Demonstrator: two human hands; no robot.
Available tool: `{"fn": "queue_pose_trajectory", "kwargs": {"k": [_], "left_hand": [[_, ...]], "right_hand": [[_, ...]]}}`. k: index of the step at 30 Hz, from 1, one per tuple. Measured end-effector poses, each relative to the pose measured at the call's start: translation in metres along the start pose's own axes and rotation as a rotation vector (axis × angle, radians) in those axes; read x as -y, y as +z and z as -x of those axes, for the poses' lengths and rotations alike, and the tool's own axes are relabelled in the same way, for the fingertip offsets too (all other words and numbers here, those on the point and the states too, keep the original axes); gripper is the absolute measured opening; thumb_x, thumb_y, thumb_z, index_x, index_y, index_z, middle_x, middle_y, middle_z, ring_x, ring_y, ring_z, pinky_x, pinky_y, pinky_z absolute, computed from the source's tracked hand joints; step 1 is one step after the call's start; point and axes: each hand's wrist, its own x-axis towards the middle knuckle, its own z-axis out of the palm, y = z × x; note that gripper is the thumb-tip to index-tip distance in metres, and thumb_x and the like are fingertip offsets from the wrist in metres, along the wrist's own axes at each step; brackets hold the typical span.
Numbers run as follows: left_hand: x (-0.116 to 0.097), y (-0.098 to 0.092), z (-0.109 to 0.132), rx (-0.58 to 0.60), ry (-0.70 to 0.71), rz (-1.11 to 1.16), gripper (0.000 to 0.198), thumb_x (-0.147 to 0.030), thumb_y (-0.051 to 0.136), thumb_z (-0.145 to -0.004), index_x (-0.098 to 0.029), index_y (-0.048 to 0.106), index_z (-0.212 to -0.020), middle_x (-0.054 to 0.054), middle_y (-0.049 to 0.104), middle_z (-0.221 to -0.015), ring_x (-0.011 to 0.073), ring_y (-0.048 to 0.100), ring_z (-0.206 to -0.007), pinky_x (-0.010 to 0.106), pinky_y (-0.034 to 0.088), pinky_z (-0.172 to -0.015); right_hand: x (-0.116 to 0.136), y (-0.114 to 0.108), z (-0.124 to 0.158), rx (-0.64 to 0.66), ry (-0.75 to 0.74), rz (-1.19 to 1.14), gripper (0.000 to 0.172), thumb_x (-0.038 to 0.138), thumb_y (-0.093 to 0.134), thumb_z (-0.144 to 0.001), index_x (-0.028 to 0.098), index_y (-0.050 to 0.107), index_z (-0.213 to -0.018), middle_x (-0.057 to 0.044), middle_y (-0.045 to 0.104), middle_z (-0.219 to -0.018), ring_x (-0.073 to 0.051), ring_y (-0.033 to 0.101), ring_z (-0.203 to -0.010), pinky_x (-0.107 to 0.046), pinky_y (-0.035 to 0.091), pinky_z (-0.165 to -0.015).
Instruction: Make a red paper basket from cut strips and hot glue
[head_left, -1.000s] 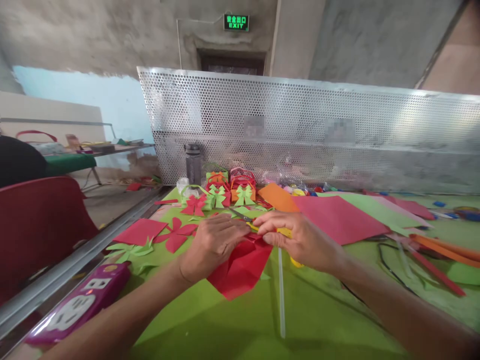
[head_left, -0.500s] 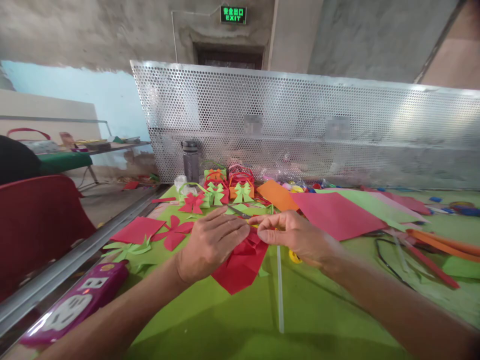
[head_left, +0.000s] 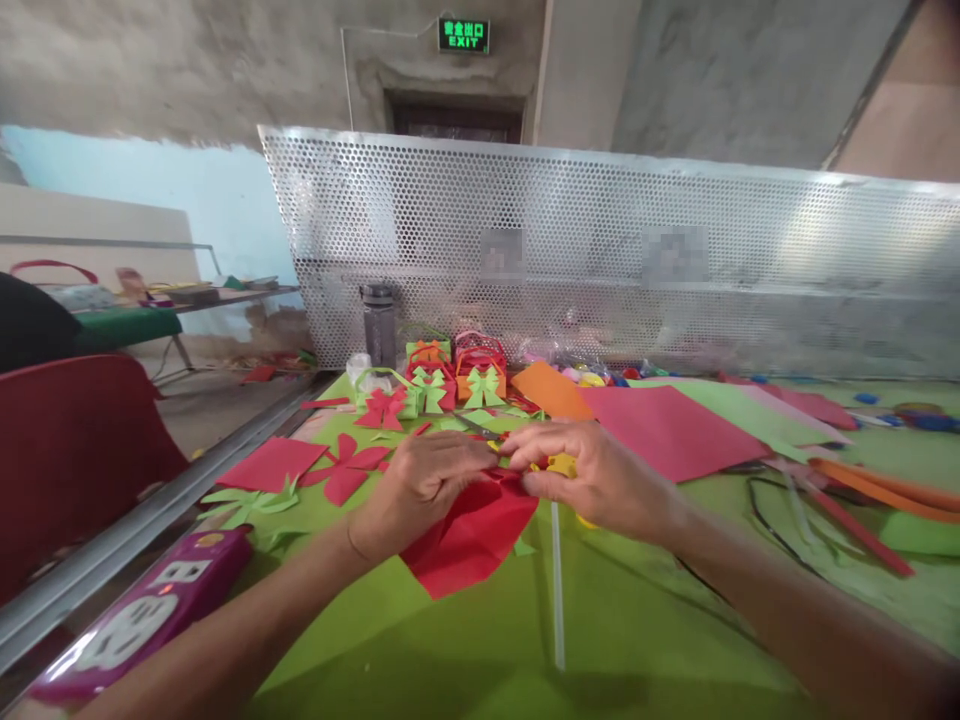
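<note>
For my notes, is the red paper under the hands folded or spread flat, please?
Folded: the red paper shows creases and overlapping layers beneath the left hand and right hand.

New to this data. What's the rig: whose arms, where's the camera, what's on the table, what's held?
No machine: a person works bare-handed. One camera on their head looks forward and down, so the arms enter from below. The left hand and right hand both pinch the top of a folded red paper sheet lying on the green table cover. A thin white stick lies beside it; a yellow object is partly hidden under the right hand. Behind: a large pink paper sheet, small paper baskets with bows, a perforated metal screen. A purple power strip sits at left.
</note>
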Motion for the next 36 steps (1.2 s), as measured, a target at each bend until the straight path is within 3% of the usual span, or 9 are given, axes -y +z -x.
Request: {"fn": "queue_pose_trajectory", "kwargs": {"k": [10, 22, 31, 36], "left_hand": [[-0.004, -0.001, -0.003, 0.074, -0.002, 0.102, 0.021, -0.017, 0.047, -0.09, -0.014, 0.068, -0.088, 0.011, 0.072, -0.087, 0.017, 0.068, -0.085, 0.028, 0.058, -0.073], [-0.003, -0.001, -0.003, 0.001, -0.104, 0.223, 0.019, -0.025, 0.055, -0.087, -0.015, 0.071, -0.089, 0.011, 0.074, -0.085, 0.019, 0.07, -0.079, 0.028, 0.059, -0.07], [-0.005, -0.001, -0.005, 0.034, -0.094, 0.211, 0.024, -0.03, 0.052, -0.088, -0.014, 0.07, -0.087, 0.01, 0.073, -0.08, 0.0177, 0.07, -0.074, 0.026, 0.058, -0.066], [-0.002, 0.0, -0.002, 0.039, -0.109, 0.228, 0.02, -0.026, 0.053, -0.088, -0.015, 0.07, -0.089, 0.01, 0.073, -0.082, 0.0185, 0.069, -0.076, 0.028, 0.058, -0.067]], "right_hand": [[0.004, 0.006, 0.003, -0.018, -0.015, 0.161, 0.022, 0.0, 0.059, -0.071, 0.021, 0.064, -0.07, -0.005, 0.069, -0.104, -0.021, 0.062, -0.101, -0.051, 0.036, -0.098], [-0.005, 0.012, 0.005, -0.181, -0.249, 0.159, 0.011, 0.013, 0.06, -0.081, 0.02, 0.061, -0.073, -0.003, 0.069, -0.085, -0.017, 0.062, -0.092, -0.04, 0.044, -0.088], [-0.012, 0.013, 0.005, -0.119, -0.197, 0.159, 0.014, 0.014, 0.059, -0.082, 0.021, 0.059, -0.071, 0.0, 0.067, -0.077, -0.015, 0.061, -0.083, -0.035, 0.046, -0.081], [-0.004, 0.013, 0.008, -0.163, -0.198, 0.282, 0.016, 0.015, 0.057, -0.084, 0.02, 0.059, -0.069, 0.0, 0.067, -0.073, -0.016, 0.062, -0.083, -0.041, 0.041, -0.087]]}}
